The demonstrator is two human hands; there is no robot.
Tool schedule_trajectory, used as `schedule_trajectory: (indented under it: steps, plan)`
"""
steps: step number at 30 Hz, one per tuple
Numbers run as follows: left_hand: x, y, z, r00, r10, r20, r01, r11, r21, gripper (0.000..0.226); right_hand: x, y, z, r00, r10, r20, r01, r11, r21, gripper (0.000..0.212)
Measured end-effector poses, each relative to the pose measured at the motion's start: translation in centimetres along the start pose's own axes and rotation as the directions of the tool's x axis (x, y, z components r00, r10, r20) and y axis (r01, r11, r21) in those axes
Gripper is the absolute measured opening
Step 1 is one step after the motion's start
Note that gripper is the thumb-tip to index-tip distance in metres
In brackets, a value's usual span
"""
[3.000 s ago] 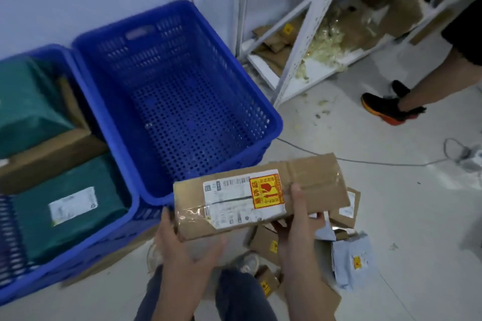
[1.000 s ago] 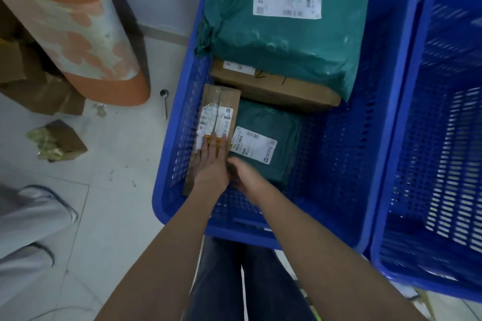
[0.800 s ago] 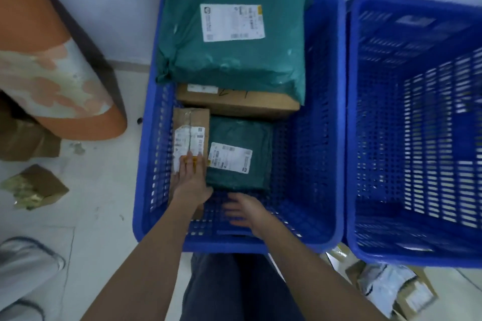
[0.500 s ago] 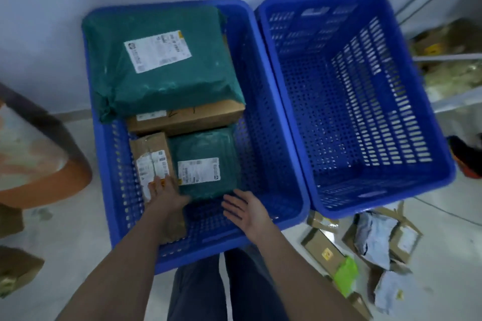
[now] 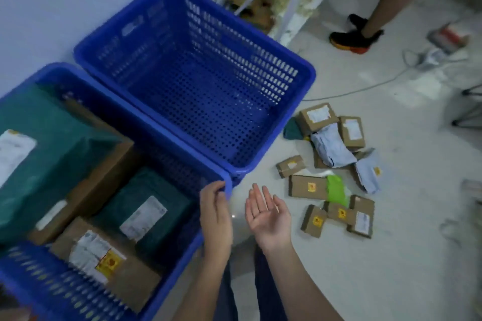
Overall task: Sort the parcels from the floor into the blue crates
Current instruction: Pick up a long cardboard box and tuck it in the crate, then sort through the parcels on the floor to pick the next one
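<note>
Two blue crates stand side by side against the wall. The left crate (image 5: 182,255) holds two green bags, a long cardboard box and the brown parcel with a yellow sticker (image 5: 104,263) near its front. The right crate (image 5: 300,91) has nothing in it. Several small brown boxes and grey bags form a pile of parcels (image 5: 336,172) on the floor to the right. My left hand (image 5: 215,214) hovers by the left crate's near right corner, fingers loosely curled, holding nothing. My right hand (image 5: 268,214) is beside it, palm up, open, above the floor.
Another person's leg and black-and-orange shoe (image 5: 354,38) stand at the top right. A white shelf frame (image 5: 294,2) with cardboard scraps is behind the right crate. A cable (image 5: 365,88) runs across the floor. My own legs are below my hands.
The brown parcel was set down in the left crate and let go. Both hands have drawn back out of the crate, and my view has swung right toward the parcels on the floor.
</note>
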State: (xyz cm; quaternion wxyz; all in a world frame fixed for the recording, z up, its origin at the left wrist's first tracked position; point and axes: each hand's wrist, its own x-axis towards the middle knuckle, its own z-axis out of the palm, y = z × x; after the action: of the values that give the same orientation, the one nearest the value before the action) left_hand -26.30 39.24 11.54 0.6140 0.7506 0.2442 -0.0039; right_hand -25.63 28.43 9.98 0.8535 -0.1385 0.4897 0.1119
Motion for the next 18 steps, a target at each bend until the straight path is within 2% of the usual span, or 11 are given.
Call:
schedule_trajectory:
  steps: [2,4,6,7,8,9,10,11,13,16,18]
  plan:
    - [-1.1,1.3,4.1,0.966,0.160,0.205,-0.185,0.977,0.108,0.030,0.1,-4.4,-2.0,0.995,-0.091,-0.046,0.095,0.992,0.087,0.024]
    - [-1.6,1.7,7.7,0.898,0.194,0.395,-0.297,0.929,0.221,0.032,0.3,-8.8,-4.4,0.982,-0.152,-0.112,0.167,0.977,0.136,0.022]
    - [-1.4,1.1,11.1,0.838,0.143,0.527,-0.365,0.865,0.345,0.027,0.4,-12.9,-7.0,0.965,-0.189,-0.180,0.217,0.965,0.151,0.019]
    - [-1.0,0.4,12.7,0.814,0.092,0.573,-0.390,0.818,0.423,0.026,0.6,-14.7,-8.3,0.954,-0.205,-0.219,0.241,0.959,0.151,0.034]
    - [-0.6,-0.3,14.2,0.786,0.025,0.617,-0.427,0.745,0.513,0.027,0.6,-16.5,-9.5,0.949,-0.195,-0.247,0.239,0.958,0.160,0.046]
    - [-0.2,-1.2,15.6,0.760,-0.086,0.645,-0.449,0.647,0.616,0.028,0.6,-18.3,-10.5,0.945,-0.179,-0.272,0.228,0.961,0.159,0.041]
    - [0.3,-2.4,16.7,0.730,-0.225,0.646,-0.459,0.539,0.706,0.030,0.9,-20.0,-11.8,0.937,-0.165,-0.308,0.220,0.964,0.152,0.020]
    - [0.9,-3.6,17.8,0.705,-0.371,0.604,-0.441,0.437,0.784,0.033,1.1,-21.6,-13.0,0.929,-0.155,-0.335,0.214,0.966,0.147,0.011]
    - [1.8,-5.6,19.7,0.673,-0.596,0.438,-0.320,0.300,0.899,0.039,1.4,-24.8,-15.3,0.907,-0.140,-0.398,0.188,0.979,0.084,0.024]
    - [2.6,-7.2,23.6,0.645,-0.719,0.261,0.006,0.345,0.938,0.034,2.2,-29.1,-18.3,0.884,-0.148,-0.443,0.131,0.989,-0.071,0.026]
    - [3.5,-7.6,27.1,0.620,-0.754,0.220,0.105,0.357,0.928,0.030,3.3,-31.8,-20.1,0.865,-0.159,-0.476,0.075,0.979,-0.189,0.029]
